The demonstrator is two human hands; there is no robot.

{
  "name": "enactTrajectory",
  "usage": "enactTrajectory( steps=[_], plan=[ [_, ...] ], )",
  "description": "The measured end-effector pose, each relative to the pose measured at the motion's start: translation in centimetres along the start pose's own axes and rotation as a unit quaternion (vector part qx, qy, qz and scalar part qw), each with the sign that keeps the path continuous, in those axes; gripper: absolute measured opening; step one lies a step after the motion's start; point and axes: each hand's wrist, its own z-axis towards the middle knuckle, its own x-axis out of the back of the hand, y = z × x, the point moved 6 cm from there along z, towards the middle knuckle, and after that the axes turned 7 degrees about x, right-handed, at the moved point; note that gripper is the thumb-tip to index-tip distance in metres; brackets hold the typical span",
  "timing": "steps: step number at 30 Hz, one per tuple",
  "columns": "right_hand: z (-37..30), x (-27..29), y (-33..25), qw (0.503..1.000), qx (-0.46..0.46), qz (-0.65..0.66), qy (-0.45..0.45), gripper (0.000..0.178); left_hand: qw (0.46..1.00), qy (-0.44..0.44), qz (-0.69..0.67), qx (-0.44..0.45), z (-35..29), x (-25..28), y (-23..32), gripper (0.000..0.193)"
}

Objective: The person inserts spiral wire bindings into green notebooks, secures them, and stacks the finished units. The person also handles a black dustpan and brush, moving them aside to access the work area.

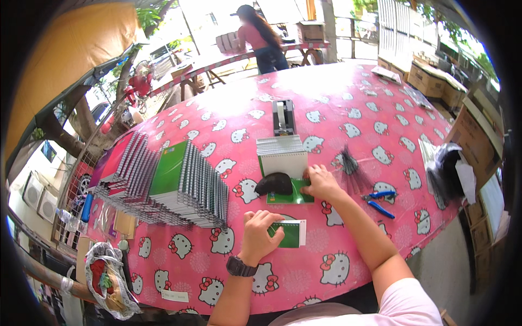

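My left hand curls at the left edge of a small green notepad, thumb on its cover and white pages showing at its right. Farther off, my right hand has its thumb and fingers closed at the right edge of a green cover lying on the table. Behind that cover stands a stack of spiral notepads with a white page facing me. A black rounded object rests over the cover's left part; its kind is unclear.
Piles of green spiral notebooks and red ones stand at left. A tape dispenser is beyond the notepads. Blue-handled pliers and dark mesh pouches lie at right. A person stands at a far table.
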Motion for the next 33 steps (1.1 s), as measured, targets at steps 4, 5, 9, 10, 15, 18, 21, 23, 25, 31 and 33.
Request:
enactTrajectory(
  steps=[4, 5, 9, 10, 15, 18, 21, 23, 25, 31, 33],
  plan=[
    [-0.1, -0.5, 0.6, 0.997, -0.005, 0.019, -0.071, 0.067, 1.0, -0.001, -0.001, 0.006, 0.0, -0.3, -0.4, 0.017],
    [0.0, -0.8, 0.7, 0.994, -0.005, 0.029, -0.104, 0.067, 1.0, -0.008, -0.001, 0.011, 0.0, -0.4, -0.4, 0.016],
    [-0.5, -0.6, 0.3, 0.991, 0.017, 0.056, -0.124, 0.065, 1.0, -0.016, -0.004, 0.007, -0.2, -0.7, 0.1, 0.016],
    [-0.5, -0.5, 0.0, 0.99, 0.019, 0.055, -0.125, 0.064, 1.0, -0.015, -0.005, 0.006, -0.2, -0.8, 0.2, 0.016],
    [-1.0, -0.7, 0.0, 0.99, -0.004, 0.124, -0.073, 0.061, 1.0, 0.0, -0.012, 0.002, -0.1, -0.6, 0.4, 0.016],
    [-0.8, -0.6, 0.0, 0.987, 0.01, 0.152, -0.047, 0.054, 1.0, 0.002, -0.011, 0.001, -0.1, -0.5, 0.5, 0.016],
    [0.0, 0.7, -0.9, 0.984, 0.041, 0.165, 0.044, 0.046, 1.0, 0.006, -0.012, 0.004, -0.1, -0.3, 0.6, 0.017],
    [0.4, 2.2, -2.0, 0.978, 0.081, 0.152, 0.116, 0.042, 1.0, 0.012, -0.014, 0.0, -0.2, -0.2, 0.5, 0.017],
    [0.8, 2.6, -1.6, 0.963, 0.106, 0.111, 0.221, 0.041, 0.999, 0.017, -0.02, -0.019, 0.0, -0.3, 1.1, 0.017],
    [-1.2, 4.3, -2.9, 0.916, 0.143, -0.023, 0.374, 0.04, 0.999, 0.046, 0.004, -0.023, -0.3, 0.4, 1.2, 0.016],
    [-2.7, 5.0, -0.3, 0.931, 0.109, -0.011, 0.348, 0.042, 0.999, 0.045, 0.011, -0.027, -0.4, -0.2, 1.2, 0.016]
  ],
)
